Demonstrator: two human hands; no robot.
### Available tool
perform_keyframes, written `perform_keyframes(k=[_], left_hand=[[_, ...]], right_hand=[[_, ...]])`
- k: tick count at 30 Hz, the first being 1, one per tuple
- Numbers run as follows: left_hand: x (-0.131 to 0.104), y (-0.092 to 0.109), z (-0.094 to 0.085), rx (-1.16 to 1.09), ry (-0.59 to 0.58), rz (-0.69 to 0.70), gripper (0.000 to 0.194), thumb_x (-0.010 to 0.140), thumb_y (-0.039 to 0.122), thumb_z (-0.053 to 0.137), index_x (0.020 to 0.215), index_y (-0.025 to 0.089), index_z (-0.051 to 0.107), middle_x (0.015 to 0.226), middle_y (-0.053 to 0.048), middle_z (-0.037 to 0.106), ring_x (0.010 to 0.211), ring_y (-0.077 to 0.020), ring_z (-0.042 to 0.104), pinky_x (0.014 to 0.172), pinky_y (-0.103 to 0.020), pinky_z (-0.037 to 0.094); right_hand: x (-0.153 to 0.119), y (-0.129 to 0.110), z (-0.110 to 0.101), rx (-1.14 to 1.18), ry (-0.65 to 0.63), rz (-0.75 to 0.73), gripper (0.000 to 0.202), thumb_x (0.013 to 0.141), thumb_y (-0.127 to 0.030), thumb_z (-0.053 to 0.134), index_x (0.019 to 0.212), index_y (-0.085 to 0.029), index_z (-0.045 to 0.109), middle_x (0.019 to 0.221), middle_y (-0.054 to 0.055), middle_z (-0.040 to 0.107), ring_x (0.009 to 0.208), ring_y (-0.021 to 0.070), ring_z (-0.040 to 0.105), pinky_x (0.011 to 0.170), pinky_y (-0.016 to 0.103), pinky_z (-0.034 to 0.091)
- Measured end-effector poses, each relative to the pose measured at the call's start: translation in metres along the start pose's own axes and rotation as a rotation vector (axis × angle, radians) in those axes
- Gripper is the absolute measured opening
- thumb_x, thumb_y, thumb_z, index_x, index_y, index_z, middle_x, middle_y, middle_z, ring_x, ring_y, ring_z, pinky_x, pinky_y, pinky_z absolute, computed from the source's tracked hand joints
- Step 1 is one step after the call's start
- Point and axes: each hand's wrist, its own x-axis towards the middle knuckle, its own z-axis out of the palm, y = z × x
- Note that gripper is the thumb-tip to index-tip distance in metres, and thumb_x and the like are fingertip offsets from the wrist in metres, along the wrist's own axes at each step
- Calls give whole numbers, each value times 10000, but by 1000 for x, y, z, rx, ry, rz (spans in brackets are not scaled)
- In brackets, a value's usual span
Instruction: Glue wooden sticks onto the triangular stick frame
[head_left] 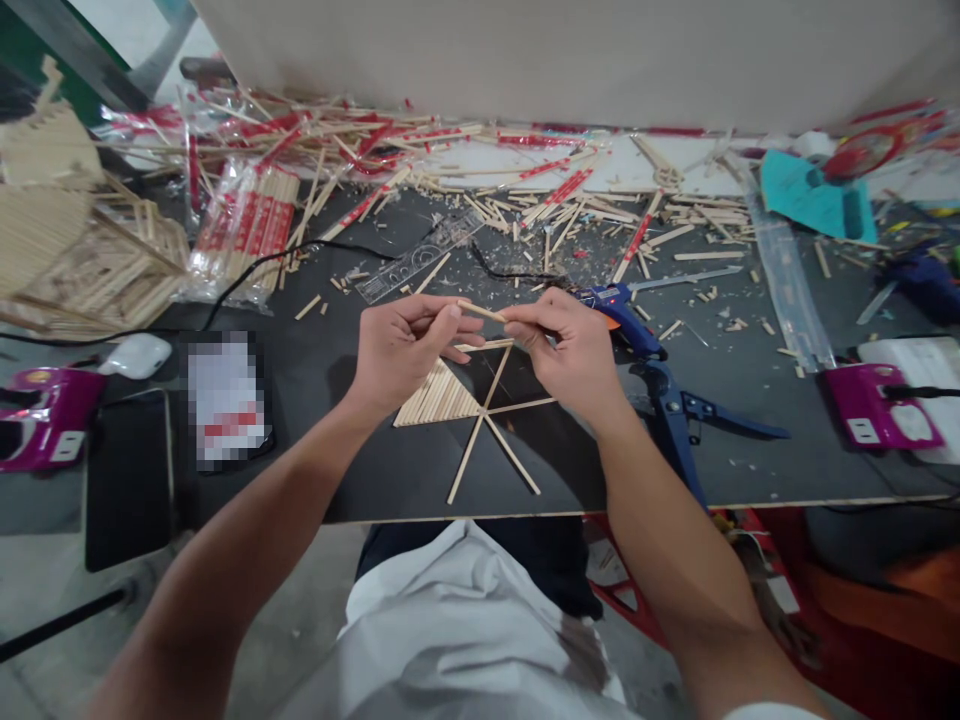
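Head view shows a thin wooden stick held above the table, one end pinched by the left hand, the other by the right hand — both grips narrow, thumbs against fingers. Below them, a spoked stick frame lies flat on the dark tabletop near its front edge; its left wedge is filled with sticks laid side by side. Just beyond the right hand lies a blue glue gun, with a blue hand tool nearer the edge. Loose stick pieces litter the back — beside plastic-wrapped bundles.
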Motion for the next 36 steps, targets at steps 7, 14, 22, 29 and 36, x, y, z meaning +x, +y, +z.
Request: perform_keyframes(k=[7,14,22,29,36], left_hand=[[0,2,-1,27,32,6,262,849,404,753,852,142,745,765,-80,798,602,-188,764,506,-230,639],[3,3,-2,18,45,15,264,857,406,743,888,144,747,820,-83,808,663,-198,781,535,-242,655],[0,-2,-1,92,64,68,322,902,475,703,877,154,695,778,-82,797,619,-184,768,501,-227,632],[-2,-4,-3,204,51,219,395,945,569,626,934,178,677,832,-61,802,704,-168,786,577,-215,640],[-2,-1,2,117,126,128,390,917,553,674,877,164,673,776,-62,793,634,-161,765,521,-211,625]], right_hand=[[-1,-1,2,-13,-19,19,270,979,-440,631,1009,-240,810,742,21,581,642,161,506,621,316,421],[-1,0,1,-17,-44,50,238,977,-391,638,1020,-230,808,730,16,564,625,155,495,609,307,411],[-1,-2,3,9,-41,34,279,986,-434,624,996,-224,808,734,20,577,648,158,524,622,309,419],[0,0,1,75,-74,91,376,949,-568,638,994,-235,807,720,11,579,605,141,491,592,299,410],[-2,-5,6,-7,-3,22,339,981,-512,613,1003,-240,814,716,19,563,627,154,514,603,312,416]])
